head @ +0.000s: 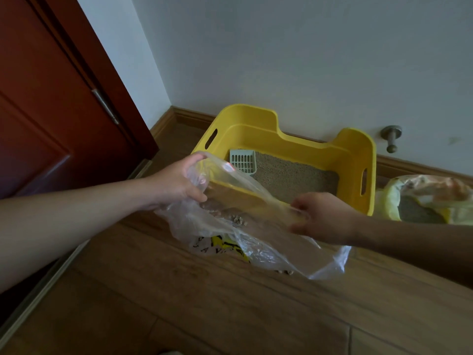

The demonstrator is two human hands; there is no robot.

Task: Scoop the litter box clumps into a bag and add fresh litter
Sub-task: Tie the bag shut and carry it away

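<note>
The left fingers (195,194) are curled round a bunched fold of the bag (258,243) at its left rim, thumb on top. The right fingers (300,204) pinch the opposite edge, though the film partly veils them and the exact grip is hard to read. Between them the rim is pulled into a taut band, so the mouth stands open just near of the box (256,116), above the floor (230,311). The bag is thin, clear film: light, limp, slippery and easy to tear, so it is best held by gathered rim and not by a single layer. A few pale clumps (238,219) sag in its belly. They probably weigh little, but will shift and swing if the mouth tips. The left hand (176,181) sits knuckles up on a nearly straight forearm reaching in from the near left. The right hand (322,217) comes from the right, lower, with the wrist turned so the palm faces left. The scoop (243,162) lies in the box's far left corner, on the litter (294,175), with neither hand on it. A sack (432,190) with grey grains showing, likely the fresh supply, stands open just right of the box. Topping up seems not yet done.
</note>
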